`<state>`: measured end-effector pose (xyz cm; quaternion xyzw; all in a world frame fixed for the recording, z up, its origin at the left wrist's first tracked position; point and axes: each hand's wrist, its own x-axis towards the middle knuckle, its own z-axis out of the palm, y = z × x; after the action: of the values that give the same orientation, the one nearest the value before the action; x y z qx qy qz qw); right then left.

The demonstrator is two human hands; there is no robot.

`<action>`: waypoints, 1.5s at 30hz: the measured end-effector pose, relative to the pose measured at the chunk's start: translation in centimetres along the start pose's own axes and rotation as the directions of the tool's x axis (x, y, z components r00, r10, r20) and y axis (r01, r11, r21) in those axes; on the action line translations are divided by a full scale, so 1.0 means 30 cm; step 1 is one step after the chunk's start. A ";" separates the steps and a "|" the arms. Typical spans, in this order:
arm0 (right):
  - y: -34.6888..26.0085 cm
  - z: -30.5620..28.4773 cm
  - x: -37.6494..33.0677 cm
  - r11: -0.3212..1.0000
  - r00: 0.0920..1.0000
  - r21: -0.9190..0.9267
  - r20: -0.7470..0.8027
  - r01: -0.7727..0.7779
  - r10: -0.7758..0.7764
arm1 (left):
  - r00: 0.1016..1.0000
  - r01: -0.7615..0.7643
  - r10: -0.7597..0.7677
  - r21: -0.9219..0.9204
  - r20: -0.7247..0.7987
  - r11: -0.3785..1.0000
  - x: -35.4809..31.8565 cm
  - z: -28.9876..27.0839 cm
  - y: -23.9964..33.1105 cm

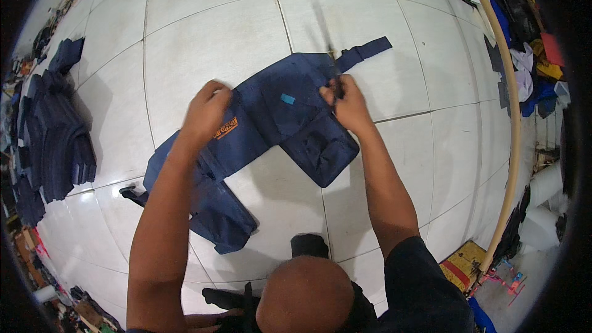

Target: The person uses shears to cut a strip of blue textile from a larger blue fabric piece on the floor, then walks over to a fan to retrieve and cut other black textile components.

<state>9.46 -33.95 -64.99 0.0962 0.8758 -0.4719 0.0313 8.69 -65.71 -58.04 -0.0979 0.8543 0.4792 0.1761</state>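
A navy fabric piece [253, 114] with pocket-like flaps, an orange print and a small teal tag lies spread on the white tiled floor. One strap [370, 48] sticks out at its far right; a darker strap end [131, 195] pokes out at the left. My right hand [348, 102] is closed around the dark handle of scissors [336, 86], whose long thin blades point away from me and are smeared by motion. Curled fingers of my left hand [208, 111] rest by the piece's upper left edge; what they pinch, if anything, is hidden. My left forearm covers part of the fabric.
A stack of folded navy pieces [55, 139] stands on the left. Along the right runs a long curved tan pole or edging [510, 117], with heaped coloured cloth [536, 68] beyond it. A yellow and red flat thing [462, 265] lies at the lower right.
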 end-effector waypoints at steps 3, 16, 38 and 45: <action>-0.055 -0.070 -0.059 0.978 0.988 0.181 -0.096 -0.101 0.120 | 0.992 0.120 -0.110 -0.198 0.060 0.973 -0.167 -0.126 -0.101; -0.120 -0.042 -0.725 0.997 0.758 0.026 0.651 -0.071 0.037 | 0.984 0.147 -0.176 -0.733 0.037 0.664 -0.581 0.071 -0.220; -0.099 -0.075 -0.763 0.995 0.552 -0.092 0.831 0.026 0.062 | 0.996 0.002 -0.040 -0.451 -0.075 0.893 -0.677 -0.001 -0.154; -0.137 -0.050 -0.732 0.991 0.550 -0.086 0.835 0.102 0.016 | 0.999 -0.007 -0.015 -0.460 -0.043 0.888 -0.677 -0.008 -0.176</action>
<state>30.21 -37.96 -57.60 -0.1626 0.7859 -0.4064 0.4367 29.06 -68.71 -54.05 -0.1496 0.7203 0.6649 0.1294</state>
